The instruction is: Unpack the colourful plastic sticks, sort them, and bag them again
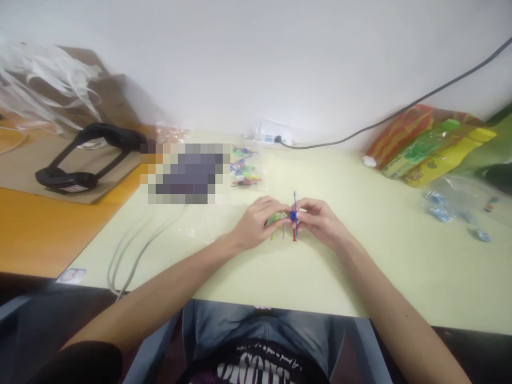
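Over the middle of the pale table, my left hand (pixel 258 220) and my right hand (pixel 320 221) meet around a small plastic toy (pixel 293 216). Its blue part has a long thin blade standing upright, and a red tip points down below it. Fingers of my right hand pinch the blue part. Green pieces (pixel 273 219) of the toy show under my left fingers, which are closed around that end. The fingers cover much of the toy, so how its parts join cannot be made out. Beyond my left hand lies a clear bag of similar colourful plastic pieces (pixel 244 168).
A pixelated dark flat object (pixel 190 173) lies left of the bag, with pale cables (pixel 138 256) trailing forward. A black frame-like device (pixel 86 157) rests on cardboard at left. Behind is a white power strip (pixel 272 130). Bottles (pixel 424 146) and small blue-white packets (pixel 440 213) lie at right.
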Tool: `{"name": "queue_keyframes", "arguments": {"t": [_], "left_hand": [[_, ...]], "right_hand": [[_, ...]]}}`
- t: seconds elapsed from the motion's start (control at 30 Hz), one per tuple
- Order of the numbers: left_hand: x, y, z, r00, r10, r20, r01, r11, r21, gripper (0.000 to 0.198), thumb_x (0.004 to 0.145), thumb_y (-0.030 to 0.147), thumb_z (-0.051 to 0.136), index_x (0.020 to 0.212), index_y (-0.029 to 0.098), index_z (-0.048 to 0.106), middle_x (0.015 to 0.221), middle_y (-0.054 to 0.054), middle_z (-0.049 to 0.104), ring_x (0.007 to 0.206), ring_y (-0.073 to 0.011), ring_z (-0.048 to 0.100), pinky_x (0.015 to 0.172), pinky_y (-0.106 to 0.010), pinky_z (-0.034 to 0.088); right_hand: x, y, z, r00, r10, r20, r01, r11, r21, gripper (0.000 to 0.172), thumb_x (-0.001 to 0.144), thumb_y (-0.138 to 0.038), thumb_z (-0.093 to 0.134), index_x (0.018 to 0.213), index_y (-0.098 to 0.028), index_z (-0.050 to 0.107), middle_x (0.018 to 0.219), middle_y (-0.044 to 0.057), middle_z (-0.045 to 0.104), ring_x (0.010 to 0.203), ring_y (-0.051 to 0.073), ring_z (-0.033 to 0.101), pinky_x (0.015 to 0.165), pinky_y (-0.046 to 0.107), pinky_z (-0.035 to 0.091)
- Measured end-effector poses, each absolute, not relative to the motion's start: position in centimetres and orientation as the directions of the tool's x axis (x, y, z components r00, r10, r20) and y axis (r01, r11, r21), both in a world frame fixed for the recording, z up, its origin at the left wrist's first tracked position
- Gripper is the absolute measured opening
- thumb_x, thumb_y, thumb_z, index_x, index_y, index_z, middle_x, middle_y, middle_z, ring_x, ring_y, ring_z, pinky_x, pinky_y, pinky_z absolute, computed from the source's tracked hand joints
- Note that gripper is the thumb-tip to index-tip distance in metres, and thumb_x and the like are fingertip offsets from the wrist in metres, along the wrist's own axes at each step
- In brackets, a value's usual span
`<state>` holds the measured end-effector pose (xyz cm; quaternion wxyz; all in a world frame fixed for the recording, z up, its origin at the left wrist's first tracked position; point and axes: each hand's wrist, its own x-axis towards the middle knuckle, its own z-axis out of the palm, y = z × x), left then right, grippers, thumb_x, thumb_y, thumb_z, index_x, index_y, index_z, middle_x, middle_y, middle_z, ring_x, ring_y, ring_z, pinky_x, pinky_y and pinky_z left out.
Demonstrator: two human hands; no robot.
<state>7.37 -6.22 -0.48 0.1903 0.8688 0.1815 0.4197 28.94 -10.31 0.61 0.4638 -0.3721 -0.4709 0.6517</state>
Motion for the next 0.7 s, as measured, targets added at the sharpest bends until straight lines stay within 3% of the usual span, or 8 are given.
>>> {"name": "queue_keyframes", "arguments": {"t": [0.7], "left_hand": [[7.09, -6.1, -0.08, 0.547, 0.465, 0.696, 0.139, -0.87, 0.473, 0.022, 0.099, 0.028, 0.062, 0.119, 0.02, 0.065, 0.106, -0.007, 0.075, 0.095, -0.0198, 0.066, 0.091, -0.038, 0.049]], "right_hand": [[28.81, -10.3, 0.25, -0.321, 0.947, -0.001, -0.294, -0.101, -0.95, 0.023, 0.078, -0.032, 0.087, 0.089, -0.019, 0.073, 0.082, 0.004, 0.073, 0.073, 0.016, 0.071, 0.063, 0.026, 0.06]]}}
